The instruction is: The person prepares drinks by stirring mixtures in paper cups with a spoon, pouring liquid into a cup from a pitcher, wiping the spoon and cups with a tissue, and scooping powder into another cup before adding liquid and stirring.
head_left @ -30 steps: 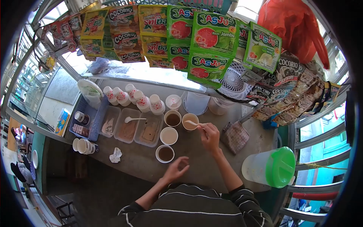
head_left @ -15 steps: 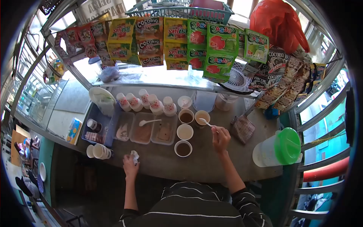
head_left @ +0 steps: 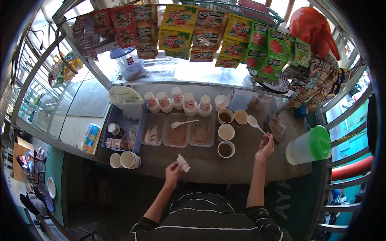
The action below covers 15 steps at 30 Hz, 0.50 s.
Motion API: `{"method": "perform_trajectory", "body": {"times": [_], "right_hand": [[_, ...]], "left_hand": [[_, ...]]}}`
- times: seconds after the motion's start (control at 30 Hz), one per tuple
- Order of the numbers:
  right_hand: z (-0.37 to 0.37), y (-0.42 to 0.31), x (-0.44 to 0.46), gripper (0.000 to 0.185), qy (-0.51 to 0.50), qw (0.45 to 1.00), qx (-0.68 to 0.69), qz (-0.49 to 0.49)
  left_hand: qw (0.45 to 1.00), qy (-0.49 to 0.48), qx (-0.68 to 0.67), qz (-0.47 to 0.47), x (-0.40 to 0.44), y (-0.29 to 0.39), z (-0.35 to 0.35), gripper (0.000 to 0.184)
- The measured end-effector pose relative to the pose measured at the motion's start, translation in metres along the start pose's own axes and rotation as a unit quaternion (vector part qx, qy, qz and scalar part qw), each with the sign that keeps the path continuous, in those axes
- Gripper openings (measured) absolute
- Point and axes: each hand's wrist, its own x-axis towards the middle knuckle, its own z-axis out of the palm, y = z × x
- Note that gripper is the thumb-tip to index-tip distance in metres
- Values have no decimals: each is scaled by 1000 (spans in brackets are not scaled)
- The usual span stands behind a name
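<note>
My left hand (head_left: 173,172) pinches a crumpled white tissue (head_left: 183,163) over the counter's front edge. A white spoon (head_left: 255,124) is in my right hand (head_left: 265,148), its bowl raised beside a cup of light brown drink (head_left: 241,117). Left of that cup stands a cup of dark drink (head_left: 225,116). Nearer me are a cup with pale contents (head_left: 226,131) and another dark drink (head_left: 226,149). Clear tubs of powder (head_left: 177,138) stand to the left, a second white spoon (head_left: 184,123) lying on one.
Upside-down stacked cups (head_left: 177,97) line the back. A blue basket (head_left: 122,150) and more cups (head_left: 128,159) stand left. A green-lidded jug (head_left: 309,146) and a checked cloth (head_left: 277,127) are right. Sachets (head_left: 175,30) hang overhead.
My left hand has picked up the tissue and carried it rightward. My right hand has lifted the spoon out of the light brown drink. The camera view has shifted.
</note>
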Motion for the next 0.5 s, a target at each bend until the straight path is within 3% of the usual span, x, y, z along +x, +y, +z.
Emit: {"method": "perform_trajectory", "body": {"times": [0.1, 0.2, 0.27, 0.5], "right_hand": [[4, -27, -74, 25, -94, 995, 15, -21], [12, -24, -158, 24, -137, 990, -43, -5], [10, 1, -189, 24, -150, 987, -46, 18], [19, 45, -247, 24, -181, 981, -44, 49]], "left_hand": [[980, -98, -141, -99, -5, 2, 14, 23], [914, -199, -291, -199, -5, 7, 24, 41], [902, -240, -295, -203, -4, 8, 28, 45], [939, -215, -249, -102, 0, 31, 9, 29]]}}
